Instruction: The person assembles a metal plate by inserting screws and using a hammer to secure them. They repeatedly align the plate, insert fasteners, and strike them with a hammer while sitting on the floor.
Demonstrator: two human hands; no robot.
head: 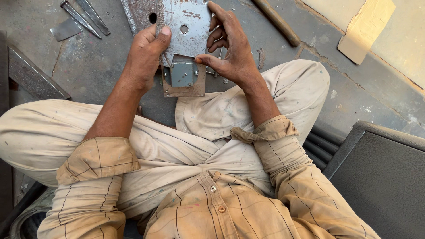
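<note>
Metal plate [186, 24], pierced with a hole, top centre of frame, pinched from both sides. Left hand [144, 59] clamping its left edge, thumb on top. Small square plate [183, 74] just beneath. Right hand [232, 51] gripping the right edge, fingers curled, thumb pressing inward.

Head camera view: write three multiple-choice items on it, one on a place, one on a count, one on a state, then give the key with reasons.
1. Where does the wooden handle lie?
A. on the floor, upper right of the hands
B. across the lap
C. on the dark panel

2. How many round holes show in the metal plate and the rusty plate behind it?
A. none
B. two
C. five

3. How is the metal plate held?
A. lying free on the floor
B. gripped by both hands
C. by one hand only

Key: 1 A, it rests on the concrete floor. 2 B, one hole in each. 3 B, left hand and right hand both grip it.
</note>
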